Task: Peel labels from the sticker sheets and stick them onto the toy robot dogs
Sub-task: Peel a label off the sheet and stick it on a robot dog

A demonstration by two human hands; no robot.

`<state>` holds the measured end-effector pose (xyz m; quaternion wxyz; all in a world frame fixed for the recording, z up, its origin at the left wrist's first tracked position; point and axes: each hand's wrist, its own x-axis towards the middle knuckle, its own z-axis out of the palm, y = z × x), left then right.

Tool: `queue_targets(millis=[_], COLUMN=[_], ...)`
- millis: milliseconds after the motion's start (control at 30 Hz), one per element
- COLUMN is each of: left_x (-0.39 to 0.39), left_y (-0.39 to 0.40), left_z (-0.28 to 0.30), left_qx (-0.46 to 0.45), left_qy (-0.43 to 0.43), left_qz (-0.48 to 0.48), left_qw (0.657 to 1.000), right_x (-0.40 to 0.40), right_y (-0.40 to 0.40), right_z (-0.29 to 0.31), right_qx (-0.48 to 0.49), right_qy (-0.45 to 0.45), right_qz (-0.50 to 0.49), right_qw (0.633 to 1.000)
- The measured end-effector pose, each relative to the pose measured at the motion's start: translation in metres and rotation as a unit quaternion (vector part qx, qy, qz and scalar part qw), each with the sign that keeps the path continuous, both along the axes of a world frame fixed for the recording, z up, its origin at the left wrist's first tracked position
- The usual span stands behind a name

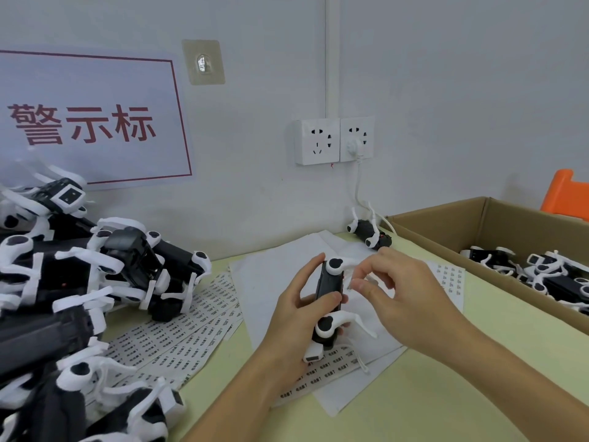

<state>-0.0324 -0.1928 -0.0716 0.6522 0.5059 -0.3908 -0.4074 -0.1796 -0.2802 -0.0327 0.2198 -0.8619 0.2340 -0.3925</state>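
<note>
My left hand (294, 309) grips a black toy robot dog (330, 296) with white legs, holding it on its side above the table. My right hand (393, 283) is just right of the dog, thumb and fingers bent toward its flank. A small label seems pinched at the fingertips, but it is too blurred to be sure. Sticker sheets (178, 333) with rows of small labels fan out on the table to the left. Another strip of labels (328, 366) lies under the dog.
A pile of black-and-white robot dogs (95, 275) fills the left side. A cardboard box (471, 231) with more dogs stands at the right. One dog (369, 232) lies by the wall under the power sockets (334, 140). White paper sheets (274, 282) cover the yellow-green table (446, 393).
</note>
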Motion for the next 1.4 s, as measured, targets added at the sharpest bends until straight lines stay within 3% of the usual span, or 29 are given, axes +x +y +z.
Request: queue_targets(millis=[333,733,1400], left_x=[0.001,0.000,-0.002], left_y=[-0.003,-0.001,-0.001], left_z=[-0.001,0.002,0.004], left_qx=[-0.007,-0.009,0.007], left_qy=[-0.019,-0.073,-0.074], left_qz=[-0.019,-0.030,-0.018], left_qw=[1.000,0.997,0.997], right_x=[0.005,0.011,0.010], right_y=[0.000,0.000,0.000], right_z=[-0.006,-0.014,-0.015], right_qx=[0.005,-0.057,-0.103], right_qy=[-0.005,-0.027,-0.006], right_qz=[0.000,-0.009,-0.039], right_qw=[1.000,0.998,0.994])
